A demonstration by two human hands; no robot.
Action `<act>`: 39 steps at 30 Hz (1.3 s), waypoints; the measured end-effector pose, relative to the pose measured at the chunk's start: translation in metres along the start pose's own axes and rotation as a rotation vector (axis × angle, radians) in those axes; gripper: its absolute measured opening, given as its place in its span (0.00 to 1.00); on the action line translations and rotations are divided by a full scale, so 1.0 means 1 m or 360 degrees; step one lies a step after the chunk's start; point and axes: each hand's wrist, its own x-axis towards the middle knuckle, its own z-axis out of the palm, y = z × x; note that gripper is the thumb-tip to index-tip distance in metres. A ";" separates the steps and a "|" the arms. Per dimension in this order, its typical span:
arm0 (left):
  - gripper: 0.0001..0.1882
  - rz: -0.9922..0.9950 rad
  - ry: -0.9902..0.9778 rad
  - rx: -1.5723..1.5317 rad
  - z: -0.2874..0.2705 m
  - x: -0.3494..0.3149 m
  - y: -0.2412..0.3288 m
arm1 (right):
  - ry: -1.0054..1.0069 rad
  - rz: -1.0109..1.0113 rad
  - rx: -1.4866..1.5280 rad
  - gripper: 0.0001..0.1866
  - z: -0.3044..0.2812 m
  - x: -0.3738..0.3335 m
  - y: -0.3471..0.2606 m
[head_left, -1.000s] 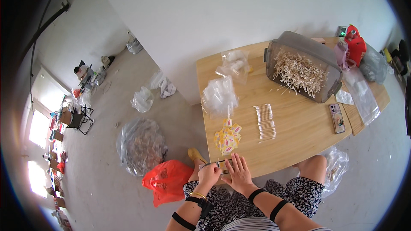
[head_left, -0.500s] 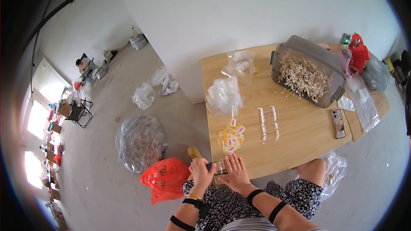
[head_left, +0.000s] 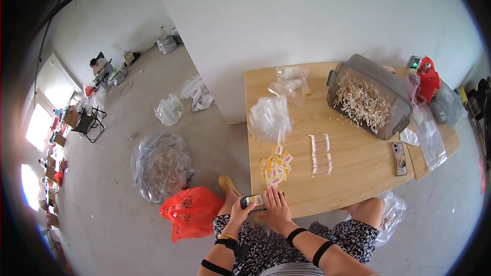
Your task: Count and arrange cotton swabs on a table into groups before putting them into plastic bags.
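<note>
At the table's near left corner, my left hand [head_left: 239, 213] is closed around a small bundle of cotton swabs [head_left: 259, 202], a dark piece showing by its thumb. Whether a clear bag wraps the bundle, I cannot tell. My right hand [head_left: 277, 210] lies against the bundle's right end, fingers stretched out flat and close together. Just beyond is a loose pile of small yellow and white cards [head_left: 276, 167]. Right of them, cotton swabs [head_left: 320, 154] lie side by side in a neat column. Clear plastic bags [head_left: 270, 117] are heaped behind the cards.
A grey translucent bin [head_left: 353, 69] lies tipped on the wooden table [head_left: 358, 184], loose cotton swabs [head_left: 362, 101] in its mouth. A phone [head_left: 399, 159] rests near the right edge. On the floor at left sit a red plastic bag [head_left: 192, 212] and a large filled clear bag [head_left: 161, 166].
The view has shifted slightly. Both hands stay together at the table corner; the bundle between them shows more clearly, with my right hand still flat against its end.
</note>
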 end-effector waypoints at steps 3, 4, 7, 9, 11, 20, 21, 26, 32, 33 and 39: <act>0.15 0.0105 0.0105 0.0332 -0.001 0.002 -0.009 | -0.0072 0.0032 0.0004 0.52 -0.004 0.001 -0.003; 0.16 0.0154 0.0087 0.0244 0.000 0.004 -0.009 | -0.0117 0.0040 0.0001 0.51 -0.006 0.002 -0.002; 0.22 0.0023 0.0043 0.0107 -0.005 0.007 -0.022 | -0.0006 0.0022 0.0077 0.52 -0.005 0.002 -0.006; 0.29 0.0246 0.0235 0.0391 -0.010 0.010 -0.036 | 0.0109 -0.0030 0.0156 0.48 -0.003 0.001 0.001; 0.31 0.0297 0.0474 0.0693 -0.009 0.006 -0.046 | 0.0222 -0.0084 0.0237 0.45 -0.004 0.001 0.024; 0.27 0.0616 0.0986 0.1154 0.027 -0.038 0.008 | 0.0678 0.0479 0.0306 0.26 -0.042 0.003 0.193; 0.26 0.0663 0.0925 0.1195 0.036 -0.042 0.018 | 0.0680 0.0476 0.0308 0.26 -0.042 0.005 0.200; 0.29 0.0746 0.0527 0.1235 0.087 -0.047 0.055 | 0.0769 0.0337 0.0271 0.19 -0.044 0.020 0.217; 0.30 0.0764 0.0163 0.1255 0.145 -0.035 0.071 | 0.0727 0.0360 0.0312 0.13 -0.045 0.027 0.223; 0.30 0.0848 0.0100 0.1245 0.154 -0.032 0.075 | 0.0728 0.0365 0.0321 0.13 -0.047 0.027 0.223; 0.33 0.0990 -0.0161 0.1427 0.194 -0.001 0.070 | 0.0664 0.0258 0.0419 0.10 -0.053 0.019 0.223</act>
